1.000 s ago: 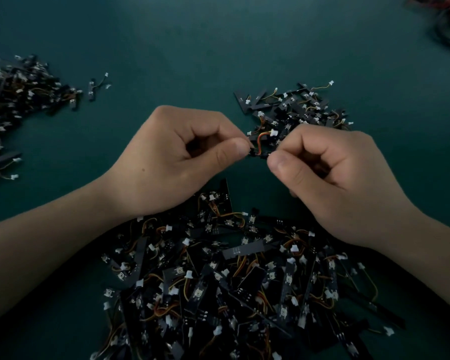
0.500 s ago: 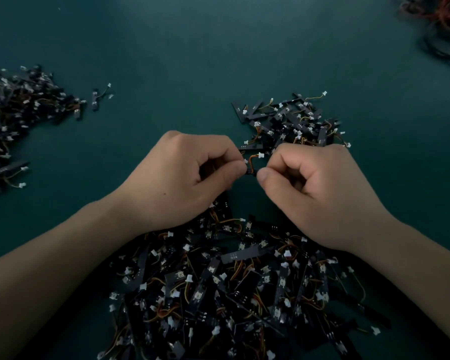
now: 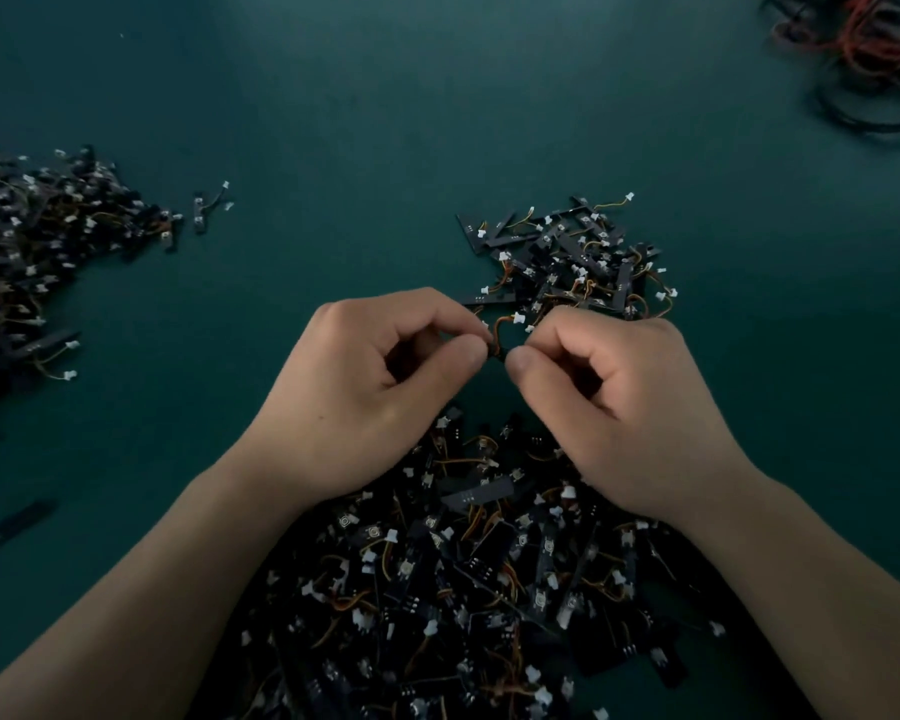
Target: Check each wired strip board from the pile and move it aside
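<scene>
A big pile (image 3: 463, 589) of black wired boards is lying nearest, at 6 o'clock on the dark green worktop (image 3: 333, 122), and both forearms are reaching over its edges. Just beyond it the left hand (image 3: 370, 392) and the right hand (image 3: 624, 402) are meeting at the centre. Each grip is clamping 1 small strip board (image 3: 496, 350) between thumb and curled forefinger, the left from 9 o'clock and the right from 3 o'clock. The thumbs are hiding most of the board. Its orange wire (image 3: 500, 327) is looping toward 12 o'clock and ending in a white connector (image 3: 518, 319). Farther off, at 1 o'clock, a smaller heap (image 3: 567, 257) is sitting just behind the right hand. At 9 o'clock another heap (image 3: 32, 241) is spreading along the left edge, with 1 stray board (image 3: 201, 210) lying just beside it. Farthest away, at 2 o'clock, a blurred tangle of red and black cables (image 3: 863, 59) is lying in the corner.
</scene>
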Available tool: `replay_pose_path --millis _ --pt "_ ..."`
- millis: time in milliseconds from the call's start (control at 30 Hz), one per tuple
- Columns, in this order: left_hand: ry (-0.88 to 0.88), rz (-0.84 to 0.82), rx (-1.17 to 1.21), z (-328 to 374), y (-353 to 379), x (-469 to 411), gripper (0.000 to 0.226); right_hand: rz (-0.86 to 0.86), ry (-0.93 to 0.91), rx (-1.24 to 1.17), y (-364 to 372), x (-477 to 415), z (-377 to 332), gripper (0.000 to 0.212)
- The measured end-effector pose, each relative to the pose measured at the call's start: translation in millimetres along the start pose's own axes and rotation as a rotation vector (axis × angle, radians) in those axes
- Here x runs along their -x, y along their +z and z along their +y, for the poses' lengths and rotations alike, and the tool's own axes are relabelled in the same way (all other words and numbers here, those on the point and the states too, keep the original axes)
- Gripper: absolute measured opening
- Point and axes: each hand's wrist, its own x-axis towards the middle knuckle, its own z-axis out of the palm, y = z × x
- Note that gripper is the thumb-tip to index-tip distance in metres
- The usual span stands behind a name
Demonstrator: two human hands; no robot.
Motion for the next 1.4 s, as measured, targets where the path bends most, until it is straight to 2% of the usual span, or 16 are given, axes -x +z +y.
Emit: replay_pose_path --millis 100,267,533,633,767,867,933,1033,1100,1233,1300,1400 --pt "-0.010 -0.077 0.102 -0.4 -0.9 -0.2 0.006 -0.024 -0.010 -0.103 -3.0 -1.1 -0.1 0.027" --pt "-0.062 -0.150 0.236 -4.6 -5.4 -1.7 0.017 -0.073 -0.025 -0.135 -2.3 -4.1 1.1 0.025" --pt "-0.076 -0.187 0.286 -3.3 -5.9 -2.7 0.013 -0.138 -0.003 -0.083 -4.1 -1.9 1.2 0.036" --pt "-0.046 -0.177 0.273 -1.7 -4.6 -2.8 0.003 -0.128 -0.037 -0.129 -4.5 -2.2 1.5 0.040" --pt "-0.040 -0.121 0.206 -3.0 -7.7 -4.6 0.036 0.118 -0.001 -0.316 -6.7 -1.8 7.5 0.034" --pt "0.003 -0.280 0.038 -1.1 -12.4 -3.6 0.051 0.183 0.056 -0.289 -8.0 -3.4 11.3 0.026" --pt "0.041 -0.363 -0.075 1.8 -11.1 -2.6 0.044 0.147 0.073 -0.256 -8.5 -2.8 11.9 0.023" --pt "0.103 -0.381 -0.244 6.7 -6.5 0.9 0.030 0.077 0.066 -0.220 -8.2 -0.5 7.8 0.023" --pt "0.109 -0.378 -0.262 7.6 -4.8 1.2 0.022 0.045 0.068 -0.185 -7.5 0.0 6.0 0.024" --pt "0.049 -0.359 -0.039 2.5 -5.8 -1.4 0.003 -0.002 0.069 -0.180 -8.2 -0.8 3.7 0.028" --pt "0.026 -0.344 0.057 -0.7 -7.9 -3.1 0.003 -0.018 0.069 -0.212 -8.9 -0.4 3.5 0.032" --pt "0.066 -0.222 0.160 -3.2 -8.3 -4.9 0.005 -0.069 0.045 -0.235 -9.5 -0.6 3.0 0.046"
